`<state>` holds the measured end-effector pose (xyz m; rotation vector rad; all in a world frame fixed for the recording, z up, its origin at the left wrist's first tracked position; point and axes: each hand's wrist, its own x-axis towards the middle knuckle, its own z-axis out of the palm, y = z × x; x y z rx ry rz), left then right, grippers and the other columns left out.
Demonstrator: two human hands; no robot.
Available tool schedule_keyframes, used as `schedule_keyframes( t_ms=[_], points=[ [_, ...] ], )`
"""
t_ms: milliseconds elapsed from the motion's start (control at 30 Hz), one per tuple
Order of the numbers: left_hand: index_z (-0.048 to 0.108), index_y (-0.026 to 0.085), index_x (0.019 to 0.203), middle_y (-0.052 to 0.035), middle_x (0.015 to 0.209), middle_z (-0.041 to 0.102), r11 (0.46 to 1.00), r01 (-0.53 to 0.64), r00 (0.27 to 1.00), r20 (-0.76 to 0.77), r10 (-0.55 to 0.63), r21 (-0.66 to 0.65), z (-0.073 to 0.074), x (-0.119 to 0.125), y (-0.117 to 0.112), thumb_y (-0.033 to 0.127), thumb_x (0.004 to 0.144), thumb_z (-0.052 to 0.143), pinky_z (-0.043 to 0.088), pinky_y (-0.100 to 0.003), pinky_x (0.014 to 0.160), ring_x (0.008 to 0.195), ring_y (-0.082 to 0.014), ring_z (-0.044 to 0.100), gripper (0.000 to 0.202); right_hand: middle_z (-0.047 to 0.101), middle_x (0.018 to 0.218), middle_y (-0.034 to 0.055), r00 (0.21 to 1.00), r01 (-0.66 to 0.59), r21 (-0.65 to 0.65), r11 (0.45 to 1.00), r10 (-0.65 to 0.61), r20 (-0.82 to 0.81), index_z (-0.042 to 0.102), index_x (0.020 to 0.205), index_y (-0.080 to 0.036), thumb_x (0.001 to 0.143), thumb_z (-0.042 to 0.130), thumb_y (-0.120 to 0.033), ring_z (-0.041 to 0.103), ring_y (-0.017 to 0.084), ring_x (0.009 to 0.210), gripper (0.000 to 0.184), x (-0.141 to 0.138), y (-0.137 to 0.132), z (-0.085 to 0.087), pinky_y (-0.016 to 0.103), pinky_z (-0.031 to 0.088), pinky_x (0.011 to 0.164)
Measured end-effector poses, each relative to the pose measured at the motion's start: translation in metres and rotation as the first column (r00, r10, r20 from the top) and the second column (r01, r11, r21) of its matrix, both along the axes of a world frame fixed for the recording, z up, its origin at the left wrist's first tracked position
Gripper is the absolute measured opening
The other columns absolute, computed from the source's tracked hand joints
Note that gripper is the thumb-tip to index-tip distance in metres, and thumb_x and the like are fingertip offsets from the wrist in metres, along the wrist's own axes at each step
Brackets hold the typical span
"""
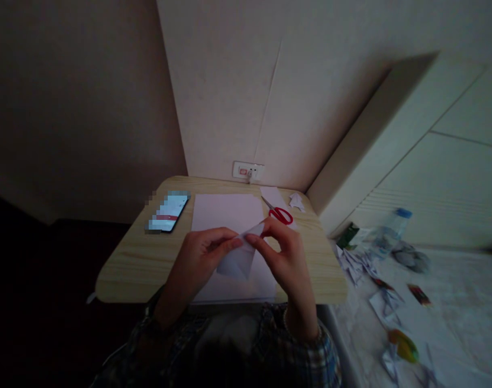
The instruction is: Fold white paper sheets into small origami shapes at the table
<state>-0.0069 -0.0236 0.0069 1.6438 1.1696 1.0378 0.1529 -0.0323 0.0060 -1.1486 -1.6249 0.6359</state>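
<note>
Between my two hands is a folded piece of white paper [236, 261], held up over a stack of white paper sheets [225, 207] on the small table. My left hand [203, 250] pinches its upper left edge between thumb and fingers. At the upper right corner, my right hand [284, 248] also pinches the paper, thumb and forefinger close to the left fingertips. Red-handled scissors [280, 215] lie just beyond my right hand, partly over a white paper strip [272, 195].
A lit phone [171, 210] lies on the wooden table [128, 269] at the left. A small folded paper piece [296, 201] sits at the back right. A wall socket [248, 171] is behind. On the bed [464, 302] are several folded papers [353, 265] and a blue-capped bottle [391, 231].
</note>
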Motion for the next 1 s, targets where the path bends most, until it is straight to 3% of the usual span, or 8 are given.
schedule_keyframes(
  t_ms=[167,400,567,733,1000],
  points=[
    [0.07,0.017,0.067,0.002,0.062,0.067,1.0,0.01,0.999,-0.033,-0.01,0.016,-0.0014,-0.002,0.001,0.033,0.076,0.062,0.042,-0.02,0.055,0.058,-0.013,0.055,0.02,0.05,0.057,-0.0032,0.999,0.026,0.044,0.999,-0.025,-0.025,0.051,0.058,-0.019,0.085,0.056,-0.025,0.048,0.012,0.059,0.029,-0.0029,0.002,-0.0018,0.025,0.037,0.056],
    [0.07,0.017,0.066,0.0015,0.062,0.067,0.998,0.066,0.997,-0.05,-0.066,0.015,-0.0028,-0.0034,0.0024,0.033,0.077,0.061,0.041,-0.02,0.053,0.057,-0.0132,0.056,0.022,0.06,0.068,-0.001,0.988,0.015,-0.033,0.999,-0.02,-0.151,0.061,0.072,-0.019,0.078,0.065,-0.023,0.057,0.015,0.068,0.008,-0.0001,0.0015,-0.0052,0.026,0.045,0.064],
    [0.069,0.018,0.062,0.0028,0.059,0.066,0.995,0.086,0.993,-0.089,-0.081,0.054,-0.0017,-0.002,0.0007,0.03,0.077,0.061,0.039,-0.02,0.052,0.055,-0.012,0.055,0.021,0.058,0.062,-0.0018,0.986,0.065,0.01,0.998,-0.062,-0.154,0.059,0.066,-0.019,0.082,0.06,-0.022,0.055,0.013,0.063,0.017,0.0012,-0.0007,-0.0045,0.026,0.043,0.061],
    [0.07,0.017,0.07,0.0017,0.066,0.07,0.997,0.047,0.998,-0.053,-0.043,0.06,-0.0024,0.0012,-0.0019,0.029,0.079,0.061,0.044,-0.019,0.056,0.06,-0.0129,0.06,0.018,0.059,0.066,-0.0015,0.987,0.024,-0.01,1.0,-0.026,-0.161,0.06,0.069,-0.019,0.081,0.061,-0.022,0.056,0.014,0.066,0.013,0.0021,0.0003,-0.0038,0.026,0.044,0.063],
    [0.073,0.019,0.077,0.0001,0.076,0.075,0.977,-0.02,0.991,-0.123,0.047,0.21,-0.0046,0.0053,-0.005,0.028,0.081,0.062,0.047,-0.02,0.067,0.07,-0.0155,0.067,0.015,0.063,0.074,-0.0009,0.993,-0.068,0.017,0.998,0.07,-0.099,0.065,0.074,-0.019,0.077,0.069,-0.019,0.058,0.014,0.073,0.005,-0.0009,0.0026,-0.0029,0.026,0.045,0.067]
  ],
)
